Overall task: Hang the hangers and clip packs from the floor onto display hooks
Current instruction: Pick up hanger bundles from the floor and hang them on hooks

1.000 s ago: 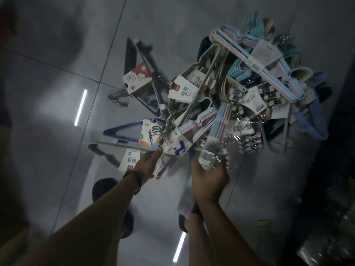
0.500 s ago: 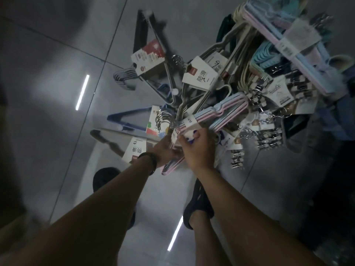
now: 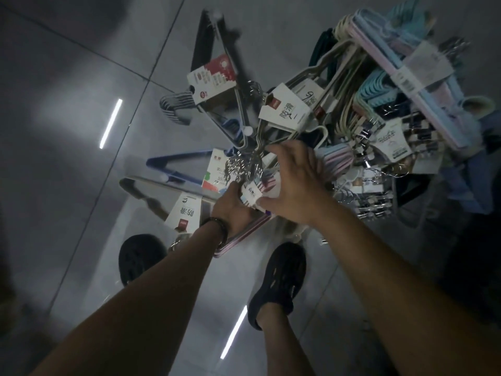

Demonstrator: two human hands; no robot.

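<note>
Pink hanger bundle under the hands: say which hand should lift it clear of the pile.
Left. The left hand grips the pink hanger bundle beside its label, so it can likely lift at once. The right hand lies spread with straight fingers over the pile, gripping nothing visible.

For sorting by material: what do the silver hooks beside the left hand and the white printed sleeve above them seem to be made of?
The cluster of thin silver hooks looks like polished metal: bright glints. The white printed folded sleeve looks like matte cardboard: flat panels, crisp folds, no shine.
</note>
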